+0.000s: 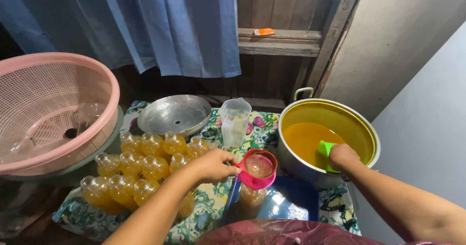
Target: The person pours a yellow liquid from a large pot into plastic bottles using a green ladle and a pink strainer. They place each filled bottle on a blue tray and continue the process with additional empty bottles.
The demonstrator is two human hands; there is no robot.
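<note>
My left hand grips the handle of a pink funnel that sits in the mouth of a clear bottle partly filled with orange liquid. The bottle stands on a blue tray. My right hand holds a green scoop dipped inside a large metal pot of orange liquid, to the right of the funnel.
Several filled round bottles lie on the patterned cloth at the left. A pink plastic basket stands far left. A metal lid and a clear measuring jug sit behind. A blue curtain hangs above.
</note>
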